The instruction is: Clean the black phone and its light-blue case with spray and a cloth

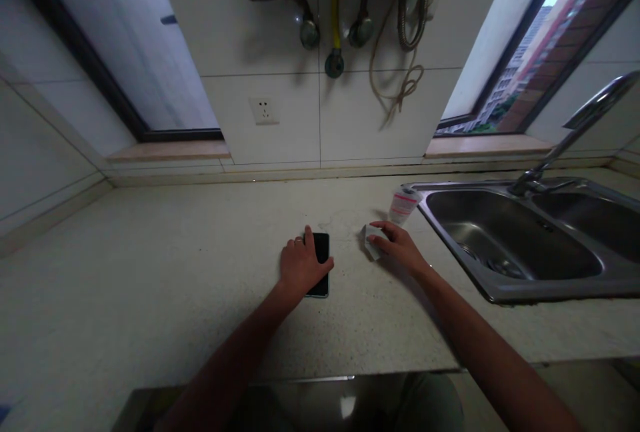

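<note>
- And here's the left hand (300, 262), laid over the phone (323, 285), thumb and index finger spread wide apart, the other fingers bent; whether it grips or only rests there, I cannot tell.
- The phone itself lies flat on the table (200, 245), dark screen up, roughly mid-picture, one end towards the wall (280, 142); the thumb crosses its right edge, the index finger runs along the far left corner.
- A ring (299, 239) shows on one finger of that hand!
- Over to the right hand (397, 245): thumb and fingers are closed around a small white piece (371, 237), pinched just above or on the table; its material is hard to make out.
- That white piece sits to the right of the phone, the two clearly apart.
- Just beyond the right hand, a packet (403, 205) with red print leans by the far left corner of the sink (480, 285); contact with the rim is unclear.
- Further right, a metal tap (575, 132) rises behind the double basins.
- Up on the tiles: a socket (264, 111), a yellow pipe (336, 19) and a looped cord (400, 89).
</note>
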`<state>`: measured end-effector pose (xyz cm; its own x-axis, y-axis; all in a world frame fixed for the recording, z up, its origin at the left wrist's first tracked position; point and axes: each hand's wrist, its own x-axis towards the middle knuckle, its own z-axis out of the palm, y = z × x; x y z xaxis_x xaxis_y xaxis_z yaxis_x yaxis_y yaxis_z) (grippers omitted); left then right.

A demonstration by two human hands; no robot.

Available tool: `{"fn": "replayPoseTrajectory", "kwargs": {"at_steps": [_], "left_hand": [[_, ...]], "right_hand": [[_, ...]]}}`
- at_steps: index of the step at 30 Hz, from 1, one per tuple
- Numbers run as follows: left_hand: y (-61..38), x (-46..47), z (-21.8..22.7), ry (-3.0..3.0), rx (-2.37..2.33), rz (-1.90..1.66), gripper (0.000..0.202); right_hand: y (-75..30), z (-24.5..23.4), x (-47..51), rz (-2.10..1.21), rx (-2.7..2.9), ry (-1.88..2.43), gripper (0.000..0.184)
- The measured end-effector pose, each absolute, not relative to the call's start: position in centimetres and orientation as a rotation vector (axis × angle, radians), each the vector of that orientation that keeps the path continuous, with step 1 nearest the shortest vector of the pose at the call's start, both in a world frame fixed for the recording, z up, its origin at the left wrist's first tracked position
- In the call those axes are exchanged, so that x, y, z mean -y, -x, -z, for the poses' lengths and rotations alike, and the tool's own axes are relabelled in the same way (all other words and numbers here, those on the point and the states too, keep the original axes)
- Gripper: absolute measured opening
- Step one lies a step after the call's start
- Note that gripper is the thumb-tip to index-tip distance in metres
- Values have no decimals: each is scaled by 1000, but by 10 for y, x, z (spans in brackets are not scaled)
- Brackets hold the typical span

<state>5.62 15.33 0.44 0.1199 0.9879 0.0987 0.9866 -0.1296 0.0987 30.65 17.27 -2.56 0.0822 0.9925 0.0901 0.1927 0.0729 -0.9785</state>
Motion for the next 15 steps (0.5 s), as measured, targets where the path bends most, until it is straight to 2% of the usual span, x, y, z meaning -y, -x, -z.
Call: {"fn": "replayPoseTrajectory", "kwargs": {"at_steps": [9, 15], "left_hand": [[-51, -156, -1, -2287, -1973, -267, 94], [-51, -157, -2, -2282, -1950, -298, 94]], "right_hand": [[-309, 29, -173, -896, 1458, 1369, 42], [-319, 24, -171, -565, 1654, 1508, 39]]}}
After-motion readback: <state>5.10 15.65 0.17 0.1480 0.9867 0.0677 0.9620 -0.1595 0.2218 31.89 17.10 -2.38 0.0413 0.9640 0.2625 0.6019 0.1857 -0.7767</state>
